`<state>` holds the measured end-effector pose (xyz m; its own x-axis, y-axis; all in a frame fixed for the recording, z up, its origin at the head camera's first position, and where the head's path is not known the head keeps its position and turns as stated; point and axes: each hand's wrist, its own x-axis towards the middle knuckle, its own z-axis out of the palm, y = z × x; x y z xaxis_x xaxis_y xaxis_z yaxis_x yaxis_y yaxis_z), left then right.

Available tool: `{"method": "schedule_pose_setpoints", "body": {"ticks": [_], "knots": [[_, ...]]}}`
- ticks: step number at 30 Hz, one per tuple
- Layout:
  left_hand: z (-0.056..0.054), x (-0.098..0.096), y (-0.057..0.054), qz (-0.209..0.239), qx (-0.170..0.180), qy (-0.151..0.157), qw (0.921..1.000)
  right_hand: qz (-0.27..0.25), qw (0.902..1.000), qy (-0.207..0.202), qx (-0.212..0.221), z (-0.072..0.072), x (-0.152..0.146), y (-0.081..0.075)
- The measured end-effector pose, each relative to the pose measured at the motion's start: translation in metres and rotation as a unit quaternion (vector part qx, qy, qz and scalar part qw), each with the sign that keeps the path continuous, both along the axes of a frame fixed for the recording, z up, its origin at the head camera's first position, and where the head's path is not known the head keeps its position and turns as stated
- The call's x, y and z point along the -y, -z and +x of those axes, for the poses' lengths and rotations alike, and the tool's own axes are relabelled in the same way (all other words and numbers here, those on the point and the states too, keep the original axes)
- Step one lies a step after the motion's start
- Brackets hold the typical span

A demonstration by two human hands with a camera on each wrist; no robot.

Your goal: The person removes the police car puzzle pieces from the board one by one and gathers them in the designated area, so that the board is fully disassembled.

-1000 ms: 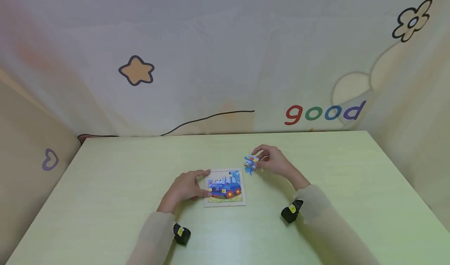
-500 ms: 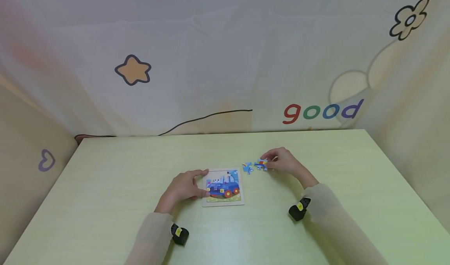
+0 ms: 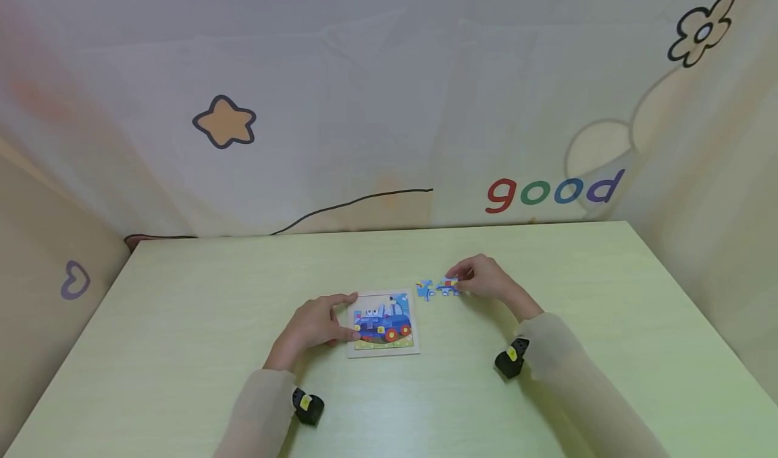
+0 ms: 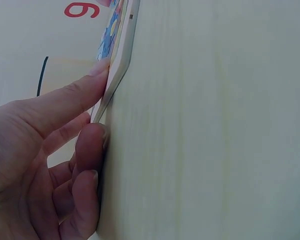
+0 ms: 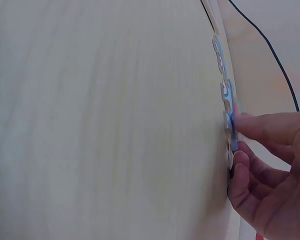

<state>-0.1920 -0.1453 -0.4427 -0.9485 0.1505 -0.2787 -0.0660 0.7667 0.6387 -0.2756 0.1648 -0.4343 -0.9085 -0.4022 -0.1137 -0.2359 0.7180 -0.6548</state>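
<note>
My left hand holds the left side of a framed jigsaw puzzle with a blue cartoon vehicle on it. In the left wrist view the thumb lies over the edge of the puzzle frame, with curled fingers beside and below its corner. Bare board shows along the picture's upper left. Beyond the frame's far right corner, my right hand pinches a blue puzzle piece with red and yellow. A second blue puzzle piece lies just left of it. The right wrist view shows both pieces nearly edge-on, the thumb on the held piece.
The pale wooden table extends on both sides of the hands. A printed cloth backdrop rises along its far edge, with side cloths left and right. Black wrist cameras are strapped to both wrists.
The two pieces were bunched together a second ago. My right hand has drawn one to the right, and they now lie side by side. The left hand keeps its hold on the puzzle.
</note>
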Motion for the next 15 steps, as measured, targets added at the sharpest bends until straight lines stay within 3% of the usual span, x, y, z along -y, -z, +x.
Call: {"method": "schedule_pose_setpoints", "body": {"ticks": [8,15], "knots": [[0.001,0.001,0.000,0.000,-0.001,0.003,1.0000,0.008,0.9999,0.002,-0.007,0.001,0.003,-0.001],[0.000,0.001,0.000,-0.001,-0.004,0.004,1.0000,0.005,0.9994,0.027,-0.023,0.008,0.011,-0.008]]}}
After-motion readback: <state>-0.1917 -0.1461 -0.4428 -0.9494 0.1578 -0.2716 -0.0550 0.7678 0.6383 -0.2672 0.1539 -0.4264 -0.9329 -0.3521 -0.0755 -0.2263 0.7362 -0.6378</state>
